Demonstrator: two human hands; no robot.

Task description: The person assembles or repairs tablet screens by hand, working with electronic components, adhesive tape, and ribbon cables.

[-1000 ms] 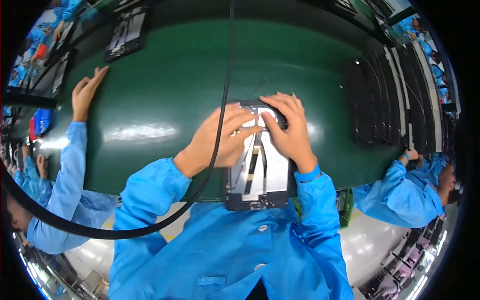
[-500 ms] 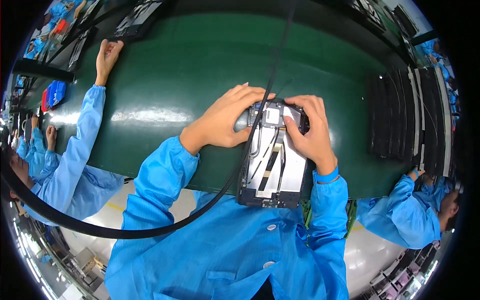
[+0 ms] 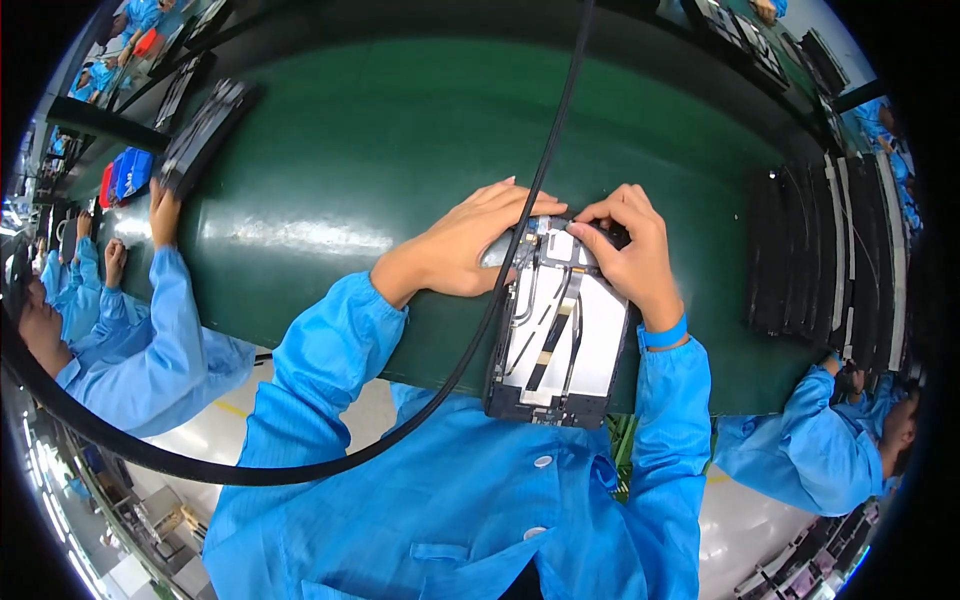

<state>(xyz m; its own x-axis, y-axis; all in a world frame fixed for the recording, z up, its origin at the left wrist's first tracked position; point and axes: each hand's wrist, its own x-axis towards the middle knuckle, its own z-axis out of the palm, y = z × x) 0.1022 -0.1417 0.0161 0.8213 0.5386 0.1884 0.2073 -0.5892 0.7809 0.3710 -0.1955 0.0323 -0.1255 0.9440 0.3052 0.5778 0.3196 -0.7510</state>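
An opened tablet-like device lies at the table's near edge, its silvery inside, dark cables and black frame showing. My left hand grips its far left corner, fingers over the far edge and thumb by the left side. Over the far right part, my right hand is closed, thumb and forefinger brought together at a small circuit board. Whatever may be between those fingertips is hidden. A black cable hangs in front of the view and crosses my left fingertips and the device's left side.
A green table spreads around my hands. Dark flat panels stand in a row at right, beside a co-worker's sleeve. At left, another person's hand holds a dark device near a blue bin.
My right thumb has moved from the board toward the forefinger at the far edge, and the fingers now pinch. The co-worker at left has drawn a dark device nearer.
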